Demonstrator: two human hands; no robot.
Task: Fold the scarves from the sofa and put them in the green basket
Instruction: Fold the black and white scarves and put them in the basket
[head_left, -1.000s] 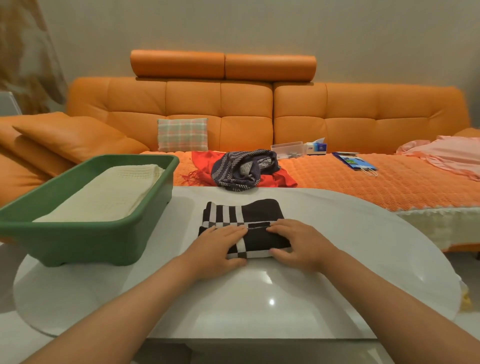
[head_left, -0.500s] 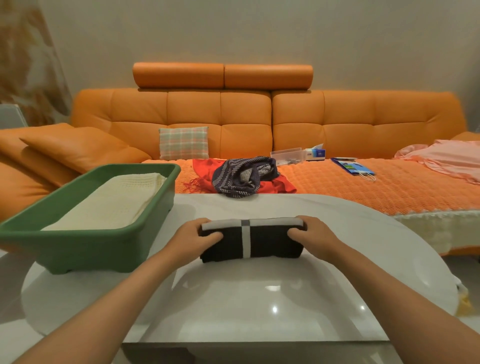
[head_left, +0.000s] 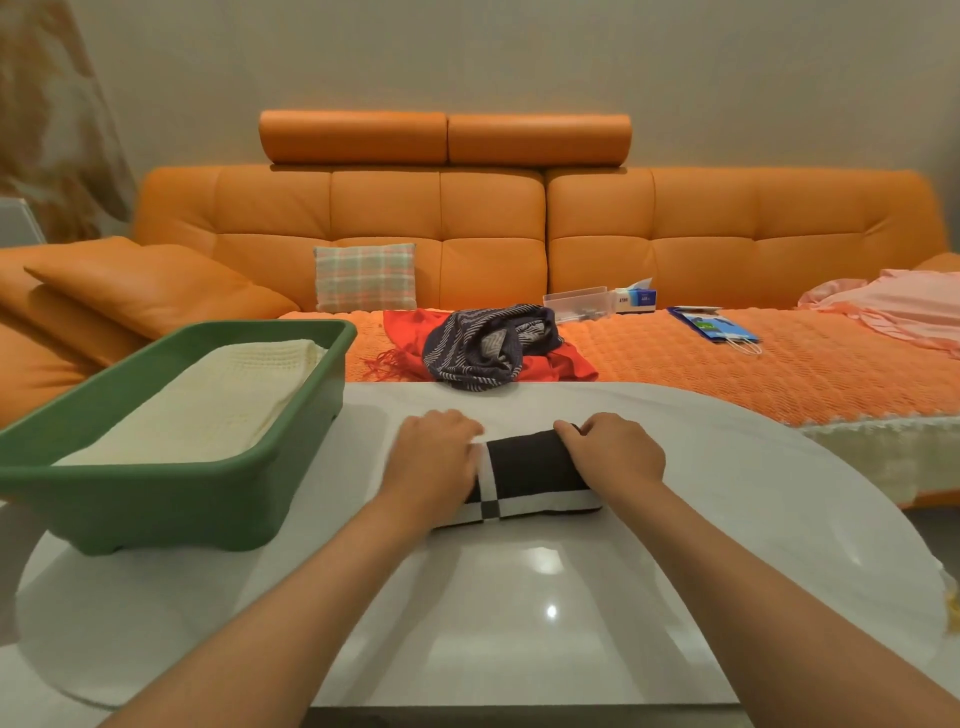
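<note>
Both ends of the folded black-and-white scarf (head_left: 530, 470) on the surface (head_left: 519, 613) are gripped: the left hand (head_left: 434, 457) curls round one end, the right hand (head_left: 615, 457) round the other. Beside it the green basket (head_left: 156, 512) holds a cream scarf (head_left: 208, 400), and a striped scarf (head_left: 483, 345) lies on the sofa (head_left: 727, 234).

**Both hands grip one bundle**

Two bare forearms reach in from the near edge of the table (head_left: 519, 634) toward its middle, converging slightly. The left hand (head_left: 434, 457) and right hand (head_left: 615, 452) sit knuckles up, one at each end of the folded scarf (head_left: 524, 467). Their fingers curl over its far side.
</note>
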